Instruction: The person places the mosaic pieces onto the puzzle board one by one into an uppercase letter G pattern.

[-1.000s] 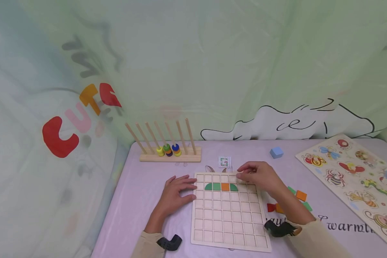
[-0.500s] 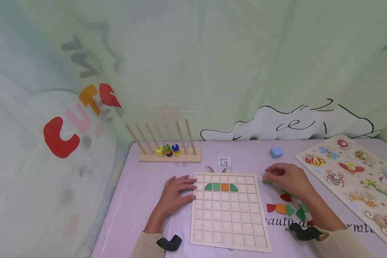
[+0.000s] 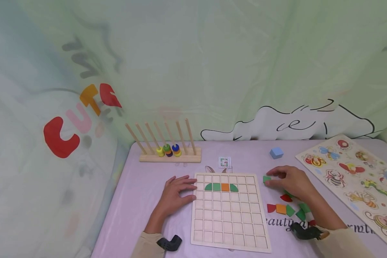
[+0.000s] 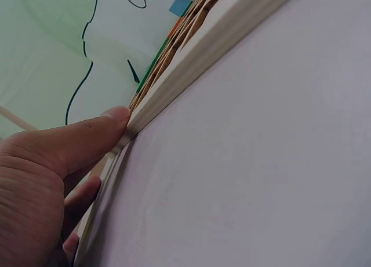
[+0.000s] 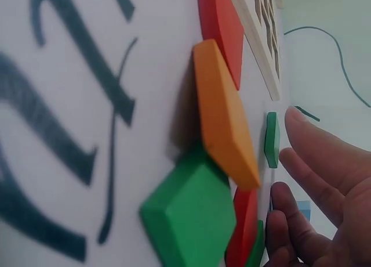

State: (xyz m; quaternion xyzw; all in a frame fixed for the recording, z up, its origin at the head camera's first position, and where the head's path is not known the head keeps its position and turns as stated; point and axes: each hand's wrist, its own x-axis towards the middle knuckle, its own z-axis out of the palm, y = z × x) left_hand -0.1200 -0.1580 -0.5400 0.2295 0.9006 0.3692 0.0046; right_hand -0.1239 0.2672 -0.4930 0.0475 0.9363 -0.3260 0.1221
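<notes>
My left hand (image 3: 177,193) rests at the left edge of the square wooden grid board (image 3: 227,224), thumb and fingertips touching its rim. In the left wrist view the thumb (image 4: 101,136) lies along that edge. On the board a short row holds a green quarter-round, a green square, an orange square (image 3: 225,187) and another green quarter-round. Right of the board, my right hand (image 3: 288,181) is low over the table, thumb and index finger apart beside a small green tile (image 3: 267,179). In the right wrist view this tile (image 5: 272,139) lies flat at the fingertips.
Loose red, orange (image 3: 281,209) and green tiles lie below my right hand. A small pattern card (image 3: 224,162) is behind the board. A peg stand with rings (image 3: 171,157), a blue block (image 3: 276,153) and an insect puzzle board (image 3: 351,179) stand around.
My right hand has moved from the board's upper right corner out to the right, to the green tile, now more exposed between the fingertips. The left hand has stayed still.
</notes>
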